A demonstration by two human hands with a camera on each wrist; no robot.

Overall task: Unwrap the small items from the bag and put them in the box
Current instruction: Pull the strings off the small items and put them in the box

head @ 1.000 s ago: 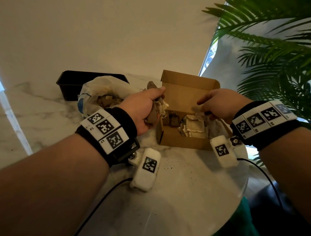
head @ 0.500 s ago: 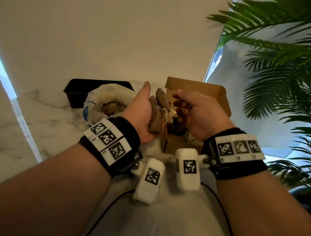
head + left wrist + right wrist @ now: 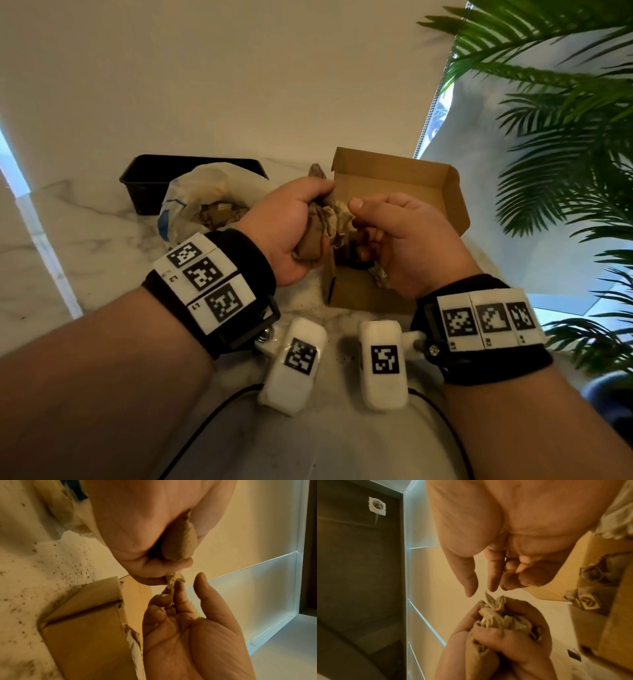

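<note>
The left hand (image 3: pixel 291 236) is clenched around a crumpled brown paper bundle (image 3: pixel 320 226), holding it over the near-left corner of the open cardboard box (image 3: pixel 394 178). The right hand (image 3: pixel 407 240), at 3 o'clock from it, pinches a paper tip with its fingertips (image 3: pixel 165 597). The white bag (image 3: pixel 191 195) sits at 10 o'clock

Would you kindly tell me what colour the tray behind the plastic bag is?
The tray is black, best seen in the head view.
</note>
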